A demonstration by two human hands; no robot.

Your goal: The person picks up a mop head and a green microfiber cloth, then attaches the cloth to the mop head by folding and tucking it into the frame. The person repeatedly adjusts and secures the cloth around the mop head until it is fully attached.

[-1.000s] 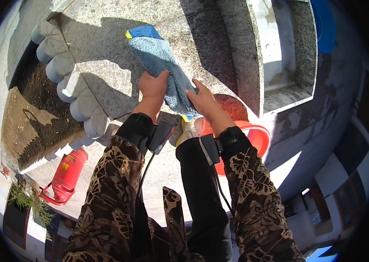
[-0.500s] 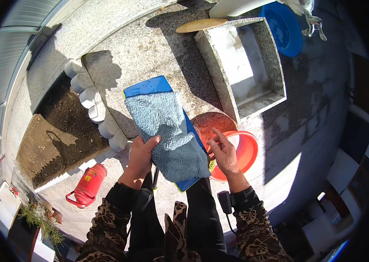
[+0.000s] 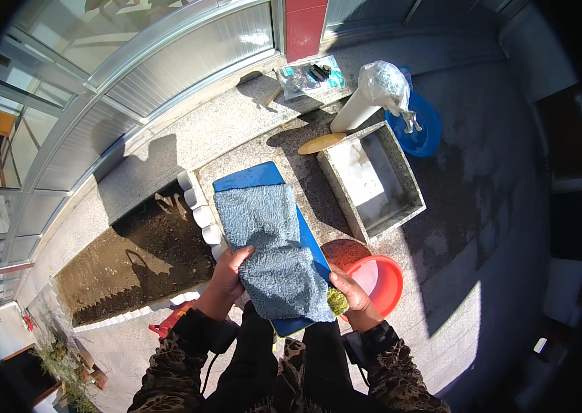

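Observation:
A grey-blue terry cloth lies over a long flat blue board, whose far end and right edge stay bare. My left hand is closed at the left side, its thumb pressed on the cloth and its fingers out of sight. On the right, my right hand grips the board's edge near its lower end, the fingers hidden beneath. A fuzzy yellow-green tuft shows between that hand and the cloth. The board is tilted, held in front of my legs.
A red basin stands right of my right hand, beyond it a stone sink and a blue tub. To the left lies a soil bed with a white scalloped border. A red container is partly hidden by my left arm.
My right hand, apart from the board with fingers raised before, now grips its edge. The cloth's lower part is more rumpled. The view has shifted, bringing the wall and ledge into sight.

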